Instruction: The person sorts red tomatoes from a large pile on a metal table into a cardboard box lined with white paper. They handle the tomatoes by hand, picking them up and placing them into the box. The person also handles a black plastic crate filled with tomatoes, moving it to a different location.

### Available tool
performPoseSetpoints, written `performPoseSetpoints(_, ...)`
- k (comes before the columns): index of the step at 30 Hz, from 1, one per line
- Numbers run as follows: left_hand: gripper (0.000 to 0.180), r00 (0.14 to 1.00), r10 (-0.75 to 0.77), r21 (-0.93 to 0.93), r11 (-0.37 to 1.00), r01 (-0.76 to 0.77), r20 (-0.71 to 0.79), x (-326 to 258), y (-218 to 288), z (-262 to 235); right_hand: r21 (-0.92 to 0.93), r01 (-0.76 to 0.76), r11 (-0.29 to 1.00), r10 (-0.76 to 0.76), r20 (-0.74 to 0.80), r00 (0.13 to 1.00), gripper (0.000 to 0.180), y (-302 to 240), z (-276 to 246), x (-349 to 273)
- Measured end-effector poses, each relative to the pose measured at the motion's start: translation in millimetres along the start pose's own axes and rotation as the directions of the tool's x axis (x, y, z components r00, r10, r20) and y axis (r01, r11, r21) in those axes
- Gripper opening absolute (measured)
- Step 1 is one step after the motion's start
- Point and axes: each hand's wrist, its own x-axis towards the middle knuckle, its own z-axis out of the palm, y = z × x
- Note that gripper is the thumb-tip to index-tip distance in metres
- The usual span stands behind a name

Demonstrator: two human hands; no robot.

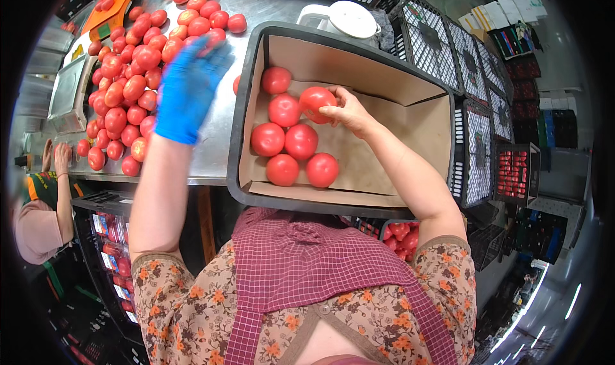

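Bare, my right hand [349,113] grips a large red tomato [316,103] between thumb and fingers, inside the black crate [451,147] with its brown paper lining [378,153]. Several other tomatoes [284,110] lie at the crate's left end, close to the held one. My left hand [192,92], in a blue glove, reaches over the right side of a big tomato heap [125,89] on the metal table [208,153]. Motion blurs its fingers. One tomato [216,36] shows at its fingertips; whether it is held I cannot make out.
A scale [70,92] stands left of the heap, and an orange sheet [109,12] lies behind. Beyond the crate is a white lidded container [349,19]. Stacked black plastic crates [429,44] rise on the right. Another person's hand [62,157] is at the left table edge.
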Motion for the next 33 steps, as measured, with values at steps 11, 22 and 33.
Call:
performPoseSetpoints(11,0.067,0.927,-0.251,0.675,0.738,-0.002,0.277,-50.5,-104.8,93.4,0.558,0.185,0.809,-0.367,0.233,0.901,0.071,-47.4,-8.9,-64.6)
performPoseSetpoints(22,0.073,0.894,0.055,0.733,0.551,-0.399,0.445,-42.6,-117.2,77.5,-0.702,0.326,0.633,-0.075,0.364,0.928,0.072,40.4,31.4,-67.1)
performPoseSetpoints(33,0.058,0.915,-0.393,0.341,0.876,0.342,0.092,-26.9,-103.1,71.8,-0.655,-0.047,0.754,0.266,0.239,0.934,0.073,11.1,23.8,-68.5)
